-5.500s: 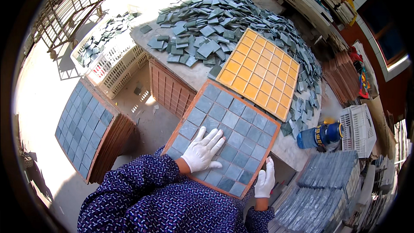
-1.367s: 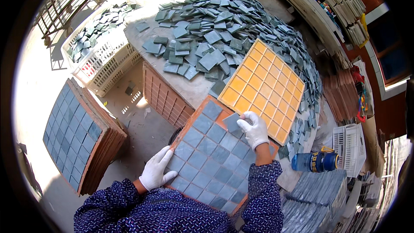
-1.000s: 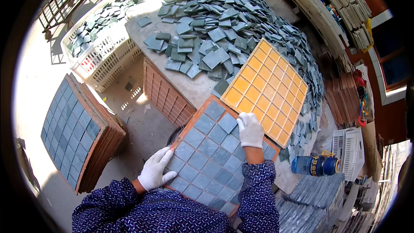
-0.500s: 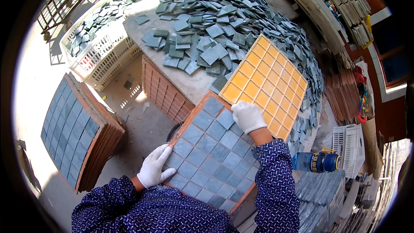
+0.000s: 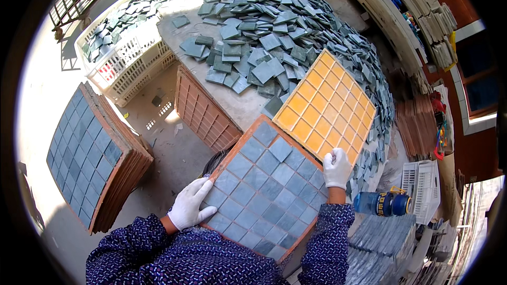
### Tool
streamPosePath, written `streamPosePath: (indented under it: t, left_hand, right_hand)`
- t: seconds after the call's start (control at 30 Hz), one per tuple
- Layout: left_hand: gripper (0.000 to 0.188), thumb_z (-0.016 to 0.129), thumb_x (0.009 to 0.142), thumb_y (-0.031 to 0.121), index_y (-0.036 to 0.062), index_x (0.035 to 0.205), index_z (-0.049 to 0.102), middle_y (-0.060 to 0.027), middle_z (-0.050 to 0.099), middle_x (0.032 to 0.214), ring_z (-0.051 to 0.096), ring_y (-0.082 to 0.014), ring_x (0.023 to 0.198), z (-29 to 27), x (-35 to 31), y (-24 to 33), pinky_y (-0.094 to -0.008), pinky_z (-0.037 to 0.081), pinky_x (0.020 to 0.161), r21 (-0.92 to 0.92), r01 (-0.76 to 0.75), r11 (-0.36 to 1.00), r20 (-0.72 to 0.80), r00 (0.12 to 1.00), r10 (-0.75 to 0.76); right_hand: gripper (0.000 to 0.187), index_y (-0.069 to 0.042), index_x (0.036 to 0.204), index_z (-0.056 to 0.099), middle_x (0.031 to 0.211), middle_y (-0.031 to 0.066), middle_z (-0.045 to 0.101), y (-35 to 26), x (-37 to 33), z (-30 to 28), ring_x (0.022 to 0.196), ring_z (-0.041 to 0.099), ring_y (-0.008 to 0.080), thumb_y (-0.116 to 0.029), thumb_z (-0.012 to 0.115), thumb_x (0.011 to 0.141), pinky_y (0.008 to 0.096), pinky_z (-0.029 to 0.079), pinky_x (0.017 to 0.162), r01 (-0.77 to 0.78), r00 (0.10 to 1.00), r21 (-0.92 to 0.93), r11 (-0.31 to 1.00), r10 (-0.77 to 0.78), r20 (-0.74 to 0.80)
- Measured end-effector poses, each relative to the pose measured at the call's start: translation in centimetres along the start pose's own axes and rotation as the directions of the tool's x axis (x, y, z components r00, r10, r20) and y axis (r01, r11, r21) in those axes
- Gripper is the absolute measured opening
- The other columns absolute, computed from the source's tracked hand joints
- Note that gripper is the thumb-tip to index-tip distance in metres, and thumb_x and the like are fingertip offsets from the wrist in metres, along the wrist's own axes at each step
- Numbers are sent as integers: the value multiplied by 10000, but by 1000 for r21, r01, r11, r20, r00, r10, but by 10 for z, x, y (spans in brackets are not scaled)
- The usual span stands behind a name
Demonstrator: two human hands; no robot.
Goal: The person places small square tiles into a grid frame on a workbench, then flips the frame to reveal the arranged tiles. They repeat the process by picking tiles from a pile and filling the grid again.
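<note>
A reddish-brown grid tray (image 5: 216, 174), filled with square blue-grey stone tiles, lies tilted in front of me. One loose tile (image 5: 280, 149) sits askew on top of the others near its upper corner. My left hand (image 5: 193, 204), in a white glove, grips the tray's left edge, thumb over the tiles. My right hand (image 5: 337, 168), also gloved, has its fingers curled at the lower edge of a yellow grid tray (image 5: 326, 106), beside the tiled tray's right corner. Whatever it may hold is hidden. The yellow tray's squares hold no tiles.
A large heap of loose tiles (image 5: 269, 42) covers the far surface. At left stand a stack of tiled trays (image 5: 113, 174) and white crates (image 5: 127, 66) of tiles. A brown grid tray (image 5: 203, 111) leans near the middle. On the right are a blue bottle (image 5: 377, 203) and stacked tiles (image 5: 377, 243).
My right hand has moved right and slightly down, from above the tiles to the yellow tray's lower edge. My left hand keeps its hold. The view has shifted slightly.
</note>
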State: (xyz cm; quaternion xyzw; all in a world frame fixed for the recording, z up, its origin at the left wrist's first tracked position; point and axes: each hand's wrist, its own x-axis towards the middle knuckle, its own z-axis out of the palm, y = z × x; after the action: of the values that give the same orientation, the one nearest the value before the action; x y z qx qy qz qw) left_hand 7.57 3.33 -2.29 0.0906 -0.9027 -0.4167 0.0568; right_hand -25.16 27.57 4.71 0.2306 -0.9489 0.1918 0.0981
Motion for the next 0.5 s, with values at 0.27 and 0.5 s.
streamPosePath:
  t: [0.27,0.5]
  left_hand:
    - [742,702,762,298,10,1373,395,-222,460,1321,467,-385,1210,1,6,2,-430,393,1020,13,-4,1000,-8,1000,4]
    - [734,698,764,297,27,1378,402,-217,473,1311,484,-384,1187,-2,9,6,-432,420,989,46,3,999,-23,1000,-2]
  right_hand:
    - [141,-101,875,641,860,142,635,5,-49,-68,817,624,352,-235,637,835,448,492,723,-154,957,-433,888,244,160]
    - [291,-84,983,657,1025,93,594,-77,-34,33,928,595,284,-207,747,735,397,499,795,329,939,187,926,-342,45]
